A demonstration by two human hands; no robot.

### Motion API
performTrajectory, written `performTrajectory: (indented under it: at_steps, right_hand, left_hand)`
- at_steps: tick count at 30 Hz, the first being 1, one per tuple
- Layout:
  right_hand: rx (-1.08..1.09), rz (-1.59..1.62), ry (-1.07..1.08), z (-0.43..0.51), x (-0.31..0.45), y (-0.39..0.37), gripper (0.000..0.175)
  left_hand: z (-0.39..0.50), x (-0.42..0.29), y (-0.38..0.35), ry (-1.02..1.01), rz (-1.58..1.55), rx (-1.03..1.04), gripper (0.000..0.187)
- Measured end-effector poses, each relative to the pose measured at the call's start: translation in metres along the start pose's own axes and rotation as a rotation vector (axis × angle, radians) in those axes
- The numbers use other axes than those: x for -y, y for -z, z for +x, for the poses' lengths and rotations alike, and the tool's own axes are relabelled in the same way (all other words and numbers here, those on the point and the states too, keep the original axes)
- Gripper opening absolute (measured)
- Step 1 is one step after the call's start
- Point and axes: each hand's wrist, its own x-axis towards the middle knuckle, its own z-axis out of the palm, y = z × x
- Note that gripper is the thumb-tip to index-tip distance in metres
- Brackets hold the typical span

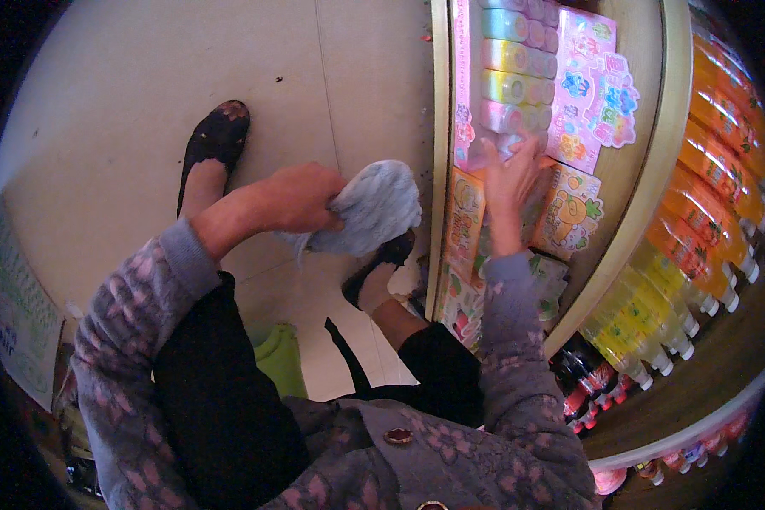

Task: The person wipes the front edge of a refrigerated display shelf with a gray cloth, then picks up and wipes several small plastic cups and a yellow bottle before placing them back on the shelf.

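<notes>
My left hand is closed on a light grey-blue cloth, which hangs over the floor beside the shelf. On the lowest shelf, my right hand reaches into a pink display box that holds rows of small pastel containers. Its fingers touch the row nearest me; whether they grip a container cannot be told. Next to my wrist lies an orange display box with a cartoon pineapple or carrot print.
Bottles of orange drink, yellow drink and dark drink line the shelf at the right. The wooden shelf edge borders the tiled floor. A green bin stands near my legs.
</notes>
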Motion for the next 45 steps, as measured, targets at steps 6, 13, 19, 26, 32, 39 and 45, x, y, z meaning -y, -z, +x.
performTrajectory:
  at_steps: [6, 13, 19, 26, 32, 39, 45]
  right_hand:
    - [0.412, 0.597, -0.164, -0.074, 0.062, 0.022, 0.045]
    - [0.712, 0.654, -0.261, -0.134, 0.112, 0.053, 0.05]
    - [0.631, 0.555, -0.367, -0.136, 0.108, 0.072, 0.036]
    - [0.59, 0.455, -0.275, -0.157, 0.105, 0.115, 0.039]
    - [0.397, 0.418, -0.131, -0.151, 0.103, 0.117, 0.024]
    - [0.345, 0.34, -0.122, -0.132, 0.112, 0.129, 0.028]
    - [0.261, 0.397, 0.049, -0.12, 0.125, 0.134, 0.023]
  left_hand:
    - [0.0, 0.001, -0.002, -0.052, -0.014, -0.033, 0.031]
    - [-0.001, -0.003, -0.008, -0.143, -0.077, 0.009, 0.031]
    - [-0.004, -0.015, -0.004, -0.239, -0.163, 0.045, 0.03]
    - [-0.006, -0.026, -0.005, -0.35, -0.263, 0.151, 0.037]
    - [-0.004, -0.035, -0.006, -0.353, -0.318, 0.146, 0.037]
    - [0.011, -0.028, -0.021, -0.319, -0.233, 0.026, 0.043]
    - [0.022, -0.032, -0.031, -0.314, -0.215, -0.006, 0.043]
